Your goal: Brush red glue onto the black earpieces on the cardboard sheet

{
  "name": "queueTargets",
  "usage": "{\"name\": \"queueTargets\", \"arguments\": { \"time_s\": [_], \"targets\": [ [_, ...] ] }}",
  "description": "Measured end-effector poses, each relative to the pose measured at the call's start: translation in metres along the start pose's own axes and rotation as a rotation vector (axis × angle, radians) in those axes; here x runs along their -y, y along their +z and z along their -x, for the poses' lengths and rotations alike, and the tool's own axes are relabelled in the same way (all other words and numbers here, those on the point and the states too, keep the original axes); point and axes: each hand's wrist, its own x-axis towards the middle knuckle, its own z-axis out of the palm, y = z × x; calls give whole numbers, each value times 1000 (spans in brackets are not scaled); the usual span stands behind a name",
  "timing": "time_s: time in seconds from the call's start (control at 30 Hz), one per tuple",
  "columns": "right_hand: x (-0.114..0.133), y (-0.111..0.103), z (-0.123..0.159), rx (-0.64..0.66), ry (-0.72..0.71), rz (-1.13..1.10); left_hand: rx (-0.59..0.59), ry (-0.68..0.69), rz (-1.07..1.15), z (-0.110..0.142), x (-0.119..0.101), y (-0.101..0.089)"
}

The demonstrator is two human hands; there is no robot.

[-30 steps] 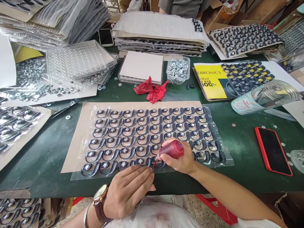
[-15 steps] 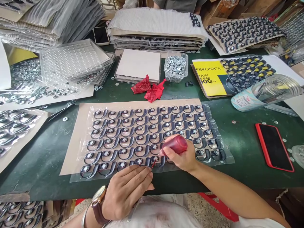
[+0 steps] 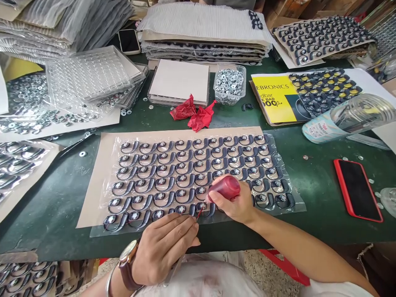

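My right hand (image 3: 238, 204) is wrapped round a small squeeze bottle (image 3: 227, 186) of red liquid, tilted with its nozzle end down and to the left. Below the nozzle lies a dark hook-shaped part (image 3: 210, 211) with a round silver piece, in the near row of a clear plastic tray (image 3: 297, 202). My left hand (image 3: 173, 239), fingers together, grips thin metal tweezers (image 3: 175, 268); their reddish tip reaches that same round piece. Whether tip or nozzle touches it is too small to tell. Rows of similar hook-shaped parts fill the tray, over a brown card (image 3: 93, 198).
Crumpled red cloth (image 3: 201, 117) and a tub of metal washers (image 3: 229, 84) lie beyond the tray. A red-cased phone (image 3: 359, 189) and a lying clear jar (image 3: 346, 119) are to the right. Stacked trays (image 3: 89, 74) and loose washers (image 3: 27, 95) are at left.
The camera view has shifted very slightly. The bottle in my right hand has moved a little left; my left hand and the tweezers stay almost in place.
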Motion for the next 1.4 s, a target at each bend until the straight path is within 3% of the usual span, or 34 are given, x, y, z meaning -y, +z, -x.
{"name": "queueTargets", "arguments": {
  "time_s": [0.77, 0.87, 1.03, 1.1, 1.17, 1.3, 1.4],
  "targets": [
    [2, -4, 3, 3, -19, 7, -21, -108, 172, -9, 10, -4],
    [5, -3, 2, 6, -82, 16, -25, -155, 219, -10, 14, -5],
    [5, 0, 0, -60, -352, 69, -30, -203, 264, -14, 18, -6],
    [7, 1, 2, -61, -391, 63, -36, -201, 265, -16, 19, -6],
    [12, -3, 4, -28, -292, 21, -38, -193, 264, -16, 19, -6],
    [33, -28, 3, 69, 100, -261, -28, -169, 255, -15, 18, -6],
    [43, -44, -8, 115, 187, -376, -30, -128, 231, -15, 16, -7]
  ]
}}
